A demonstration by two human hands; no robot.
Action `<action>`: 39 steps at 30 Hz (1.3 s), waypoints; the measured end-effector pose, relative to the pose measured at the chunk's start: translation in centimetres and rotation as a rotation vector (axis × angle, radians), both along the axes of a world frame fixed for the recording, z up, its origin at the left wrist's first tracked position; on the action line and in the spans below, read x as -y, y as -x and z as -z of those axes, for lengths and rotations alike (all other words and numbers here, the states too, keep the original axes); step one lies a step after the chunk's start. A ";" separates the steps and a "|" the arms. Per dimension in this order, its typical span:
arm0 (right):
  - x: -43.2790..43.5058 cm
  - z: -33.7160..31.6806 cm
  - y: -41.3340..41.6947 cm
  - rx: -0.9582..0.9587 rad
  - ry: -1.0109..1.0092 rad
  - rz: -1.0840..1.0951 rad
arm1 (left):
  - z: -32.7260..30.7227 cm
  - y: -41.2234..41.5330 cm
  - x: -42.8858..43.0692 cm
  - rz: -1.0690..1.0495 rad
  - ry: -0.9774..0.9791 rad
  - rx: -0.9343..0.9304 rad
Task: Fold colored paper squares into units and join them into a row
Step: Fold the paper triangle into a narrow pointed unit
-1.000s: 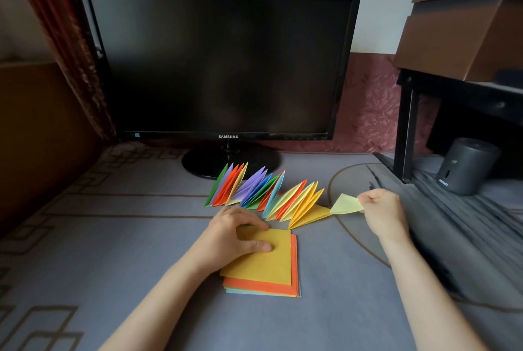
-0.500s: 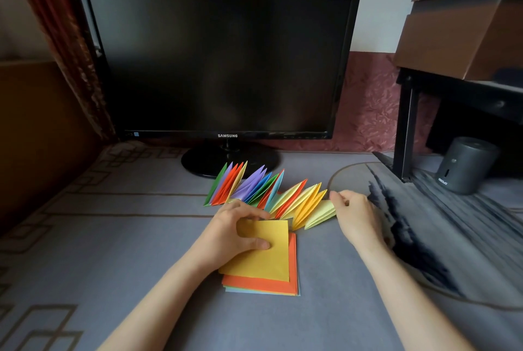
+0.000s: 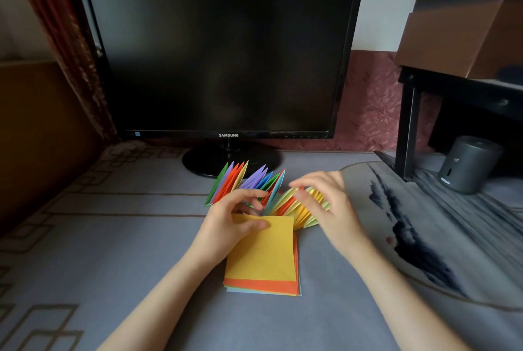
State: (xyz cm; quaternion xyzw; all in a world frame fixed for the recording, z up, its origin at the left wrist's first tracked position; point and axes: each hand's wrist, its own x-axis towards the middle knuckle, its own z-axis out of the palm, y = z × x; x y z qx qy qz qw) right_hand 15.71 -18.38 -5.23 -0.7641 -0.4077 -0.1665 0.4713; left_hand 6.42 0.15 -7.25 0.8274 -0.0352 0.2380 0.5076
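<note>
Yellow sheet [image 3: 263,248] atop the stack [image 3: 263,285] is pinched by left hand [image 3: 229,226]; right hand [image 3: 328,203] hovers loose-fingered over folded row [image 3: 243,181].

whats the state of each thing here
black samsung monitor: screen dark
row of folded coloured paper units: joined, standing fanned
top yellow paper square: unfolded, far edge pinched by left hand
paper stack beneath: flat
right hand: fingers spread over row's right end
</note>
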 end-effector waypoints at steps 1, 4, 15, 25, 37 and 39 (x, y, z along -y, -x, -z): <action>-0.3 0.1 0.4 -0.093 0.038 -0.085 | -0.1 0.0 0.0 -0.004 0.036 0.010; -0.8 0.2 1.1 -0.246 0.085 -0.193 | -0.4 0.1 0.1 -0.023 0.121 0.038; -0.8 0.0 0.6 -0.473 -0.233 -0.123 | -0.9 0.5 0.3 0.002 0.379 -0.148; -0.6 0.1 0.7 -0.425 -0.168 -0.201 | -0.6 0.4 0.0 0.039 0.438 -0.156; -0.5 0.6 0.3 -0.137 0.141 -0.196 | -0.7 0.3 -0.2 0.046 0.404 -0.192; -0.4 0.5 0.3 -0.151 0.121 -0.201 | -0.8 0.3 -0.1 0.058 0.406 -0.197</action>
